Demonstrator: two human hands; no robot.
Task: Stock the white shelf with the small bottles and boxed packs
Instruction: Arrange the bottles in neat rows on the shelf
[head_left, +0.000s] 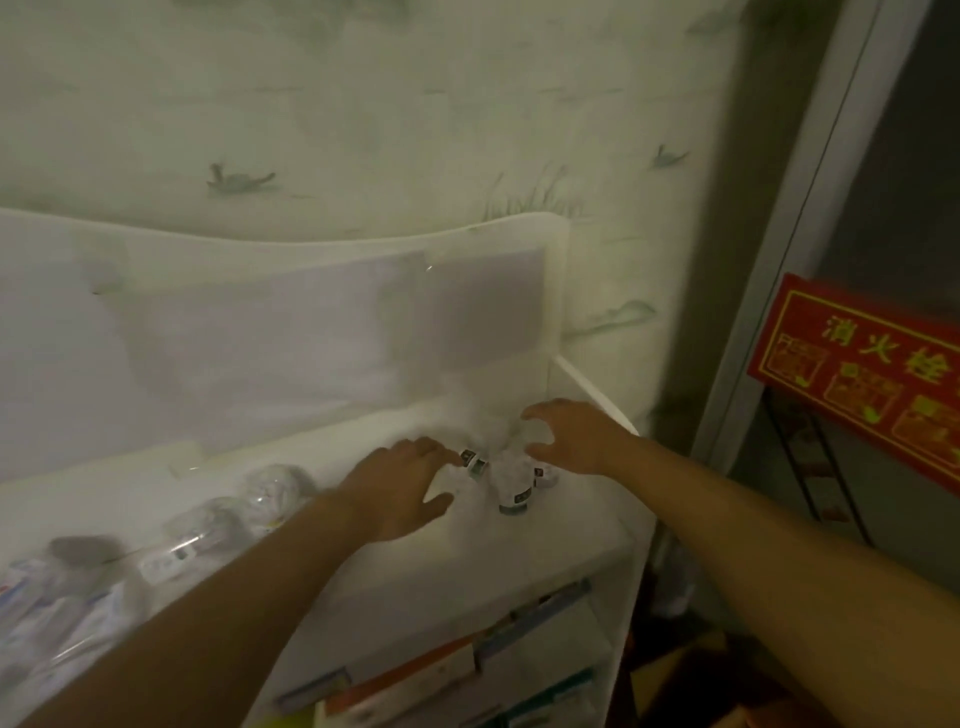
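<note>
Several small white bottles (511, 486) stand clustered at the right end of the white shelf (545, 551), on its top surface. My left hand (402, 486) hovers just left of them, fingers spread, fingertips close to one bottle. My right hand (563, 436) arches over the cluster from the right with loosely curved fingers and holds nothing. Boxed packs (436, 680) fill the shelf level below. The picture is blurred, so contact with the bottles cannot be told.
Clear-wrapped packs (239, 514) lie in a row along the shelf top to the left. A white back panel (291, 332) rises behind. A red sign (862, 374) hangs on the right, beside a grey door frame (769, 291).
</note>
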